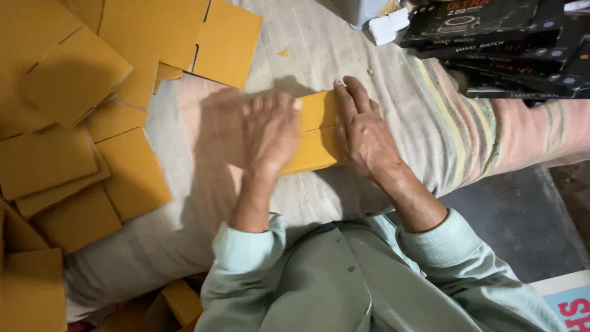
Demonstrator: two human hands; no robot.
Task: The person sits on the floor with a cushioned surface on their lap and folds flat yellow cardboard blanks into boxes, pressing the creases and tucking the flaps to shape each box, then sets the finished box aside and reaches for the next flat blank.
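A flat yellow-brown cardboard piece [314,132] with a fold line across it lies on a striped cloth [430,117]. My left hand [270,132] is blurred and lies flat on the piece's left part, fingers spread. My right hand [362,132] presses palm-down on its right end, fingers pointing away from me. Neither hand grips the piece; both rest on top of it.
A large heap of the same flat cardboard blanks [80,123] covers the left side and the far edge. Stacked dark product boxes [504,43] stand at the far right. A white block [388,26] lies near them. More cardboard [178,301] sits by my lap.
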